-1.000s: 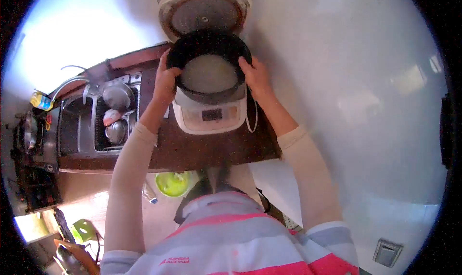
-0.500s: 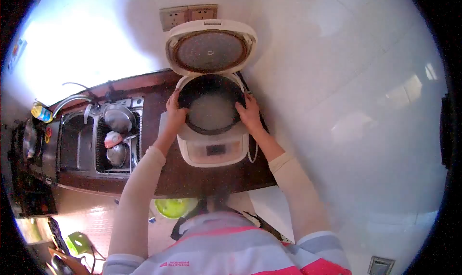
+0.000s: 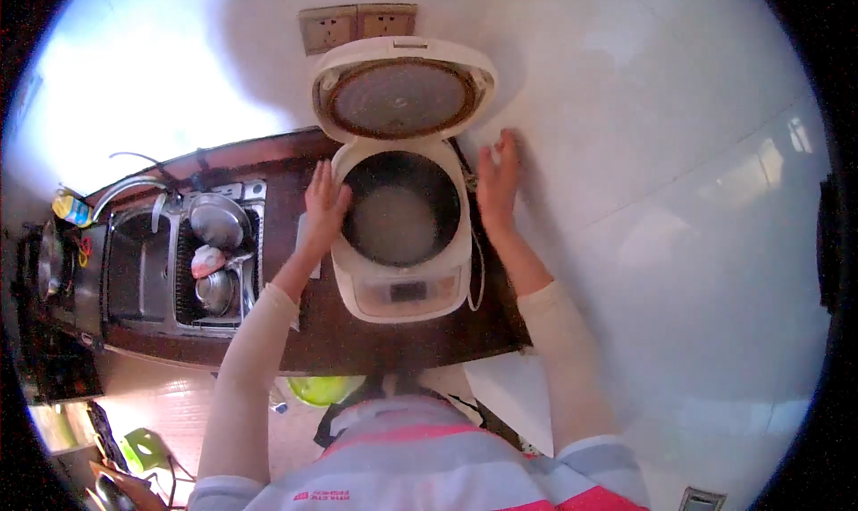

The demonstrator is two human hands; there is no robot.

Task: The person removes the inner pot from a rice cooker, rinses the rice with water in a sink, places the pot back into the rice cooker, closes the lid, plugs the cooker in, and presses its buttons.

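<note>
A white rice cooker [image 3: 362, 296] stands on the dark countertop with its lid [image 3: 402, 100] raised. Inside sits a dark inner pot [image 3: 402, 209] with pale, cloudy contents at the bottom; what they are I cannot make out. My left hand [image 3: 327, 209] is at the cooker's left rim, fingers extended, holding nothing. Off the cooker's right side, my right hand [image 3: 498, 185] is raised in the air with its fingers apart, also holding nothing.
Left of the cooker is a double sink [image 3: 143, 261] with a curved faucet [image 3: 130, 187]. Metal bowls [image 3: 219, 222] and a red-and-white bowl [image 3: 208, 261] lie in its rack. Wall sockets [image 3: 357, 28] are behind the lid. A white cord [image 3: 480, 274] hangs along the cooker's right side.
Both hands have let go of the inner pot's rim, which now sits lower in the cooker. My right hand has moved right and up, away from the cooker.
</note>
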